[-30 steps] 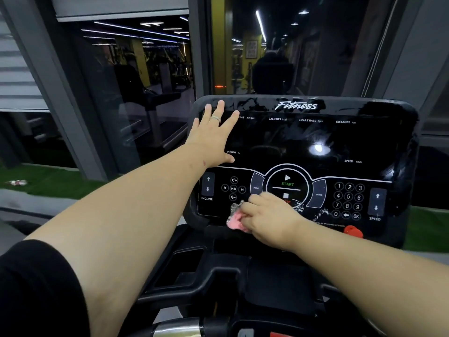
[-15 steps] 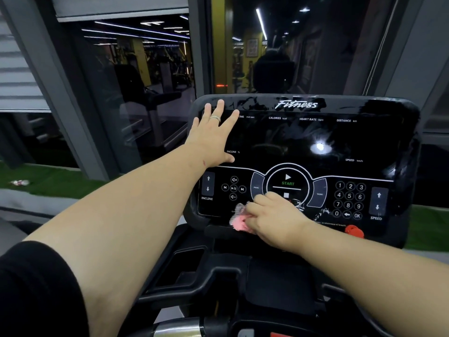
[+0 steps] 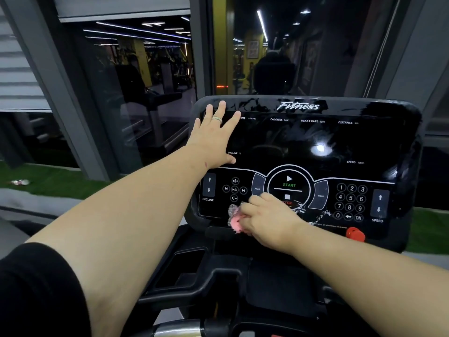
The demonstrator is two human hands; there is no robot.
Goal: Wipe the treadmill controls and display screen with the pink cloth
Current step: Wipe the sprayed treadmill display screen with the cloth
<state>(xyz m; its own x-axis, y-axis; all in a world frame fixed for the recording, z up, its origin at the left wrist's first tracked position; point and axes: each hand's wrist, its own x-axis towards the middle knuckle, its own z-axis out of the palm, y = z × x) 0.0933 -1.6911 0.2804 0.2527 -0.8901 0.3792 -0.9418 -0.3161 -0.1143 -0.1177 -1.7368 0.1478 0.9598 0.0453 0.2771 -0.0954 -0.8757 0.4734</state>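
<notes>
The treadmill console (image 3: 364,142) is taking up most of the view, a big glossy black panel that's looking rigid and bolted in place, so it isn't going anywhere under a wipe. That shiny face is probably slick and shows every smear, and I can already see streaks catching the light near the top edge. The display screen (image 3: 279,142) is sitting dark in the upper half, and the controls (image 3: 349,203) are running along the lower half: incline arrows, media buttons, start/stop ring, number pad, speed arrows. They're looking flat and printed, so I'm guessing light pressure is plenty and pressing hard risks triggering something.

The left hand (image 3: 213,139) is lying flat with its fingers spread on the upper left corner of the screen, holding nothing, seemingly just bracing.

The right hand (image 3: 264,220) is curling its fingers over the pink cloth (image 3: 234,218) and pressing it against the bottom edge of the panel, just left of the stop button.

The cloth itself is small, soft and fuzzy, obviously light and floppy, mostly bunched under the fingers with a bit poking out left. Gripping it wadded in the palm like this seems right, though spreading it flatter would cover more glass per pass.

The red safety key (image 3: 355,234) is sitting at lower right, worth not snagging.
</notes>
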